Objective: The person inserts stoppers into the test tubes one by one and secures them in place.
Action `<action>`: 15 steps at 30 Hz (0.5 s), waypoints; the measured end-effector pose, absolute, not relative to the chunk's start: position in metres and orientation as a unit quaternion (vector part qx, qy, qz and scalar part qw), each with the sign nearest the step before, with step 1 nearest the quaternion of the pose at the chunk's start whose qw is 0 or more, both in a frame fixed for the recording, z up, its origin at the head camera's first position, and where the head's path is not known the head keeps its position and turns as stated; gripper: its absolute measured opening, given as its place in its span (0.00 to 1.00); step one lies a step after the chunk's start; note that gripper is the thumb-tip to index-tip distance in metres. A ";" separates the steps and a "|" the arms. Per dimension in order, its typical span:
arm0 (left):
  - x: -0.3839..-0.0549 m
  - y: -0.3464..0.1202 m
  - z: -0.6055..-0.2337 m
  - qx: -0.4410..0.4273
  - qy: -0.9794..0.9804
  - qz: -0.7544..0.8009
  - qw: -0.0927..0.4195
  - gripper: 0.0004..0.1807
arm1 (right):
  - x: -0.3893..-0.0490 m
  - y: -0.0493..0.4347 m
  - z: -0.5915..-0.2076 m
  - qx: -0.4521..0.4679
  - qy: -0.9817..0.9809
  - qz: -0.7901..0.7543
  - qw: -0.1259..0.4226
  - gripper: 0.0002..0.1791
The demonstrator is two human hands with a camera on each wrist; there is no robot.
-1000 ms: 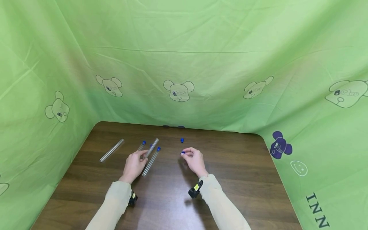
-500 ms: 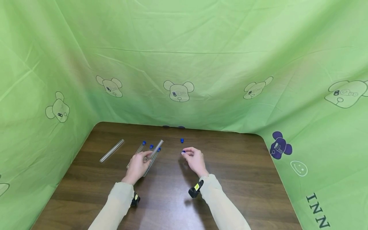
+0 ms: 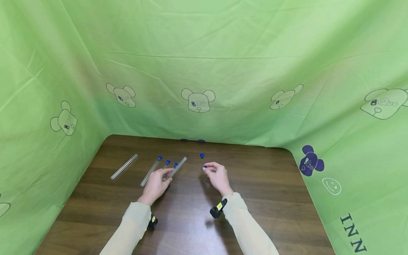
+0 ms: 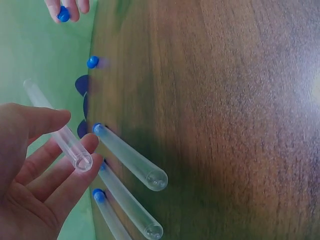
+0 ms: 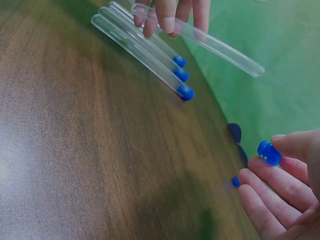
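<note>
Between thumb and fingers, my left hand [image 3: 157, 184] holds a clear uncapped test tube [image 3: 179, 166], tilted above the table; its bare rim points up and to the right in the head view. My right hand [image 3: 217, 176] pinches a small blue cap [image 5: 269, 152] between thumb and fingertips, apart from the tube. Three test tubes with blue caps [image 5: 184, 92] lie side by side on the table under and beside my left hand. In the head view that hand partly hides two of them.
Another uncapped test tube [image 3: 124, 166] lies at the left of the wooden table [image 3: 261, 198]. A loose blue cap [image 3: 202, 155] sits near the back edge. Green printed cloth [image 3: 204, 71] hangs around the back and sides.
My left hand has moved right with the test tube, uncovering more of the capped tubes at the left. The right hand, still pinching the cap, has shifted only slightly.
</note>
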State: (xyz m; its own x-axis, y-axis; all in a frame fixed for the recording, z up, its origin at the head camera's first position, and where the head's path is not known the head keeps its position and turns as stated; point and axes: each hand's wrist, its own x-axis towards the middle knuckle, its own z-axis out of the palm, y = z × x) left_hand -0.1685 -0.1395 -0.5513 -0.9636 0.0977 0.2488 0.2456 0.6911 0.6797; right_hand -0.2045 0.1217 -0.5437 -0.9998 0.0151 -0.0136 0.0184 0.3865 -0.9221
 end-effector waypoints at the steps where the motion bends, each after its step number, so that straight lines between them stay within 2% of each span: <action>1: -0.168 -0.139 -0.551 -0.096 -0.914 -0.381 0.096 0.21 | -0.205 0.122 -0.544 0.011 0.832 -0.554 0.002 0.14; 15: -0.165 -0.132 -0.554 -0.109 -0.916 -0.378 0.085 0.21 | -0.204 0.122 -0.541 0.009 0.825 -0.565 -0.007 0.10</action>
State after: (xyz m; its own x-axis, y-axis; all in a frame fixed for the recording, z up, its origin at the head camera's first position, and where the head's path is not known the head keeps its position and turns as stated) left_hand -0.1649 -0.1316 -0.5538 -0.9618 0.1358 0.2378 0.2639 0.6908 0.6731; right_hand -0.2038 0.1219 -0.5409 -0.9997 0.0237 0.0016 0.0071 0.3613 -0.9324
